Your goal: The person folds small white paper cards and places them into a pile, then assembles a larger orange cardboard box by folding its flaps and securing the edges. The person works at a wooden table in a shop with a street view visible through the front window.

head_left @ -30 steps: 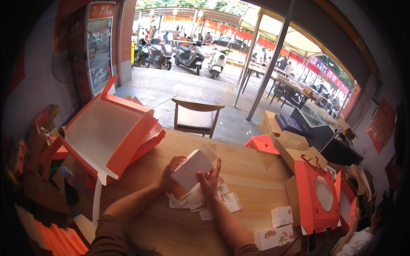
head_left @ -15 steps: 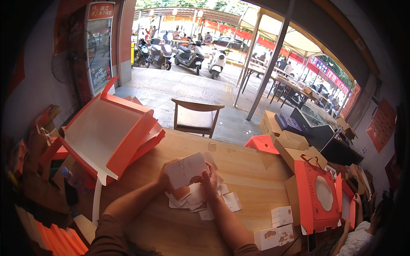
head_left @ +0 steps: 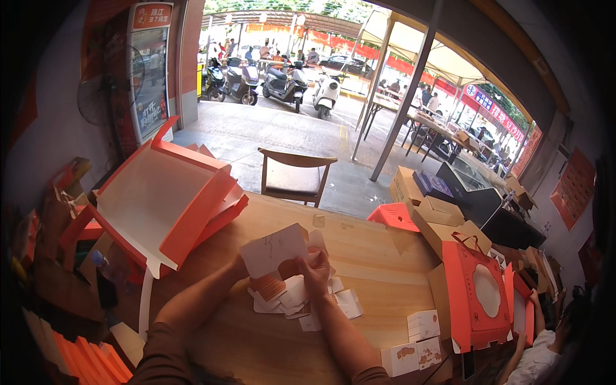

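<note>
Between my two hands, a white carton blank (head_left: 273, 251) with fine lines and a brown printed patch is held up above the table. My left hand (head_left: 240, 264) grips its left side, its fingers mostly hidden behind the card. At the right edge, my right hand (head_left: 314, 269) pinches the card with thumb and fingers, and a pale flap (head_left: 317, 239) sticks out just beyond them. Beneath my hands lies a loose pile of similar white cards (head_left: 294, 294), some with brown print.
Small white boxes (head_left: 410, 359) with brown pictures stand at the table's near right. Beside them is a red gift box (head_left: 478, 298) with an oval window; a person (head_left: 545, 350) handles another red box. An open red box (head_left: 160, 199) fills the left. A chair (head_left: 295, 176) stands beyond the wooden table (head_left: 378, 263).
The carton blank has tilted and shifted slightly left, with its flap opening out at the right. My right hand's fingers have closed in more at its edge.
</note>
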### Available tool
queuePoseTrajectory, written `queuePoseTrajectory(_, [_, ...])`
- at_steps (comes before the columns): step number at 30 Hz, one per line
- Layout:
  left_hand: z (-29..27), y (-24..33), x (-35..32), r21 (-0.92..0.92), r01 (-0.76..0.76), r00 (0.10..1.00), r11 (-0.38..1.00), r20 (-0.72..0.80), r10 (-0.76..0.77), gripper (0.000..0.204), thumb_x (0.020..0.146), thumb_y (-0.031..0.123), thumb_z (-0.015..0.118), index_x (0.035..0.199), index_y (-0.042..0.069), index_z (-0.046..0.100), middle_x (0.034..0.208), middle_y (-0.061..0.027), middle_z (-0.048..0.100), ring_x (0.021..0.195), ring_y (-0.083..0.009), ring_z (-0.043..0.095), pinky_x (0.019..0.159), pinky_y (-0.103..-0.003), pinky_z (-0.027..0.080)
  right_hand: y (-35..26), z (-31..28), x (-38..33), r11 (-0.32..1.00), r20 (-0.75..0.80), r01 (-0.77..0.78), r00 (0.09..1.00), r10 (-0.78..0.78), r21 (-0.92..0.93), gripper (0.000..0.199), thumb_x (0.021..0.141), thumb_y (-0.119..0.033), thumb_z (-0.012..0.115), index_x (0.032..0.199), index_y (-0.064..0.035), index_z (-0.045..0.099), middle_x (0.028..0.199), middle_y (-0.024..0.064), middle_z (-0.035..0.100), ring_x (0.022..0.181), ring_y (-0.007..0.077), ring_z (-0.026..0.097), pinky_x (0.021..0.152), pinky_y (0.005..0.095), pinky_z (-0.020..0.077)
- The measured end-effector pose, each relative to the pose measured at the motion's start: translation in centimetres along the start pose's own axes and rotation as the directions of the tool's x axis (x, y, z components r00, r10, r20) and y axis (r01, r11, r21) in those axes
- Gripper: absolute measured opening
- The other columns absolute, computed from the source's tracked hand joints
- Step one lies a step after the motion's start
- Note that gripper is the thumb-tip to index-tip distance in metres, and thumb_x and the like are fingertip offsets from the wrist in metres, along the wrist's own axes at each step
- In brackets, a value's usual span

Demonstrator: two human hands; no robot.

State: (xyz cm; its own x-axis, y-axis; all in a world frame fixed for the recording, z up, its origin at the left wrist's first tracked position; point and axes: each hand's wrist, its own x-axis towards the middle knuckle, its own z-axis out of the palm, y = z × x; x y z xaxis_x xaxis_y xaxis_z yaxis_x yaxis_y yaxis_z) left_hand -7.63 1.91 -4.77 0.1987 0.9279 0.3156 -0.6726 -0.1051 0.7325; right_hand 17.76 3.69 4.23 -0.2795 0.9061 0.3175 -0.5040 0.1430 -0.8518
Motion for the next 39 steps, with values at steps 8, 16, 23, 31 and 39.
queuePoseTrajectory(8, [10.0, 9.8, 0.4, -0.270, 0.281, 0.959, 0.921, 0.051, -0.278, 0.070, 0.103, 0.051, 0.051, 0.145, -0.006, 0.054, 0.131, -0.0174, 0.068, 0.123, -0.0297, 0.065, 0.103, -0.040, 0.053, -1.1, 0.4, -0.3, 0.989, -0.005, 0.016, 1.000, -0.017, -0.150, 0.055, 0.091, 0.002, 0.078, 0.141, -0.0099, 0.057, 0.128, 0.0107, 0.063, 0.115, 0.0182, 0.065, 0.094, 0.0308, 0.0575])
queuePoseTrajectory(16, [9.5, 10.6, 1.4, 0.465, 0.485, 0.868, 0.741, -0.356, -0.345, 0.052, 0.103, 0.030, 0.066, 0.144, 0.000, 0.055, 0.125, -0.0120, 0.069, 0.105, -0.0188, 0.071, 0.087, -0.033, 0.059, -1.0, 0.5, -0.3, 0.932, 0.133, 0.070, 0.991, -0.024, -0.354, 0.078, 0.087, 0.004, 0.070, 0.159, -0.0038, 0.043, 0.150, 0.0145, 0.054, 0.137, 0.0239, 0.055, 0.116, 0.0371, 0.0446])
queuePoseTrajectory(23, [10.1, 6.3, 1.3, 0.697, 0.343, 0.919, 0.630, -0.389, -0.069, 0.047, 0.102, 0.024, 0.071, 0.140, 0.002, 0.056, 0.108, -0.0102, 0.073, 0.094, -0.0191, 0.072, 0.079, -0.033, 0.060, -0.7, 0.3, -0.2, 0.928, 0.137, 0.078, 0.990, -0.029, -0.364, 0.084, 0.083, 0.002, 0.066, 0.163, -0.0056, 0.040, 0.158, 0.0171, 0.050, 0.145, 0.0265, 0.050, 0.121, 0.0372, 0.0389])
queuePoseTrajectory(31, [14.4, 5.7, 0.2, 0.941, -0.026, 0.942, -0.337, 0.136, 0.308, 0.055, 0.092, 0.024, 0.076, 0.142, 0.008, 0.057, 0.135, -0.0195, 0.060, 0.127, -0.0396, 0.059, 0.103, -0.050, 0.053, -1.4, 0.7, -0.3, 0.892, 0.146, 0.123, 0.987, -0.065, -0.436, 0.084, 0.081, 0.006, 0.056, 0.163, -0.0060, 0.040, 0.158, 0.0174, 0.049, 0.147, 0.0276, 0.048, 0.122, 0.0367, 0.0363])
queuePoseTrajectory(39, [13.8, 4.0, -0.4, 0.871, -0.085, 0.996, -0.483, 0.090, -0.013, 0.075, 0.102, 0.056, 0.059, 0.160, 0.012, 0.045, 0.167, -0.0261, 0.035, 0.158, -0.0447, 0.027, 0.128, -0.052, 0.026, -2.2, 1.1, -0.7, 0.955, 0.026, 0.011, 1.000, -0.003, -0.296, 0.082, 0.078, 0.008, 0.053, 0.159, -0.0064, 0.045, 0.157, 0.0167, 0.051, 0.145, 0.0286, 0.048, 0.122, 0.0373, 0.0359])
